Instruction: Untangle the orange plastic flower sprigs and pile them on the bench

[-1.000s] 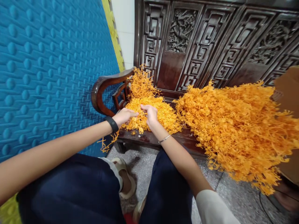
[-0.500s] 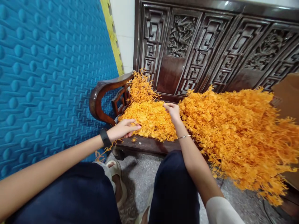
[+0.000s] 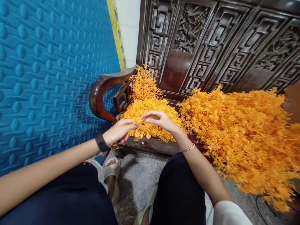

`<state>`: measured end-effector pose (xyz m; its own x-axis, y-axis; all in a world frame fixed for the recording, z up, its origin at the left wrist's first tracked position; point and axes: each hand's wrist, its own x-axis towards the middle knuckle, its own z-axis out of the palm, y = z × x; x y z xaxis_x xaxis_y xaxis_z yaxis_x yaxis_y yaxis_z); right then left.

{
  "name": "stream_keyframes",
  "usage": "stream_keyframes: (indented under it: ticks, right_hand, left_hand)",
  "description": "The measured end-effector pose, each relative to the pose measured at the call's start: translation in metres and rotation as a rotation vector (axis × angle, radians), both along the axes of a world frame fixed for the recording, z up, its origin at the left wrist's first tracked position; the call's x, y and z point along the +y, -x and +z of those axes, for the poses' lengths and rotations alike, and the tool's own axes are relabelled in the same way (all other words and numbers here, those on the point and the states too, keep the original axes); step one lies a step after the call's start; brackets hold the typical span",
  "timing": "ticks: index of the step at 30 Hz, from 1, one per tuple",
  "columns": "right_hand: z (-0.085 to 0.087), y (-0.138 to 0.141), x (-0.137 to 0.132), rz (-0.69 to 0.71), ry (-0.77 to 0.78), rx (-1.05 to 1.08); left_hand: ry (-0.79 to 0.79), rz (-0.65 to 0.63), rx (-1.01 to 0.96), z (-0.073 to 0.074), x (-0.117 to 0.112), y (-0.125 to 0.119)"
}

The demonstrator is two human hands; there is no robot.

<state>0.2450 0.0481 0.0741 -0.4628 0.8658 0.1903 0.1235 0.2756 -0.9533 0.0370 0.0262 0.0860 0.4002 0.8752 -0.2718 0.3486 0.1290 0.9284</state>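
My left hand (image 3: 119,129) is closed, thumb against fingers, at the front left of a heap of loose orange flower-like plastic pieces (image 3: 161,109). An orange strand (image 3: 99,155) of such pieces trails below it, partly hidden by my wrist; the hand seems to grip its upper end. Over the middle of the heap, my right hand (image 3: 158,120) has thumb and fingertips drawn close together, pointing left towards my left hand. Whatever lies between those fingertips is too small to make out against the orange. A short gap separates the two hands.
The heap lies on a dark carved wooden bench (image 3: 154,145) with a curved armrest (image 3: 96,97). Thin tangled orange stems (image 3: 144,82) stand behind it. A large pile of orange strands (image 3: 239,131) hangs off the right side. Blue foam matting (image 3: 51,78) borders the left.
My right hand has come from the back of the heap leftwards and forwards, close to my left hand. The left hand has moved only slightly. The view has shifted a little.
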Motion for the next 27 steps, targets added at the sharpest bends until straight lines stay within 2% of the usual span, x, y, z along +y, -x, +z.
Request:
stream_keyframes:
  ticks: [3, 5, 7, 9, 11, 13, 15, 19, 22, 24, 27]
  right_hand:
    - [0.003, 0.02, -0.016, -0.018, -0.012, -0.004]
    - [0.002, 0.027, -0.019, -0.062, -0.006, 0.038]
    - [0.0, 0.03, -0.018, -0.07, 0.018, 0.095]
    - [-0.003, 0.032, -0.016, -0.087, 0.08, 0.143]
    - [-0.008, 0.035, -0.012, -0.145, 0.213, 0.178]
    - [-0.012, 0.04, -0.008, -0.254, 0.342, 0.226]
    - [-0.016, 0.046, -0.004, -0.371, 0.395, 0.296]
    - [-0.018, 0.059, 0.001, -0.565, 0.279, 0.398]
    - [-0.02, 0.062, 0.007, -0.686, 0.132, 0.391]
    - [-0.022, 0.059, 0.015, -0.759, 0.07, 0.397]
    - [-0.022, 0.047, 0.029, -0.884, 0.009, 0.42]
  left_hand:
    - [-0.037, -0.043, 0.025, -0.002, -0.001, 0.005]
    - [-0.039, -0.117, 0.032, -0.001, -0.002, 0.006]
    - [-0.042, -0.131, 0.039, -0.001, -0.001, 0.006]
    - [-0.049, -0.092, 0.031, -0.002, 0.001, 0.004]
    - [-0.052, -0.055, 0.017, -0.004, 0.004, 0.002]
    - [-0.049, -0.006, 0.002, -0.004, 0.006, -0.002]
    - [-0.029, 0.07, -0.053, -0.002, 0.008, -0.006]
    - [0.066, 0.246, -0.265, 0.005, 0.01, -0.019]
    - [0.105, 0.328, -0.326, 0.008, 0.011, -0.029]
    - [0.098, 0.34, -0.332, 0.007, 0.011, -0.034]
    - [0.102, 0.242, -0.313, 0.006, 0.006, -0.042]
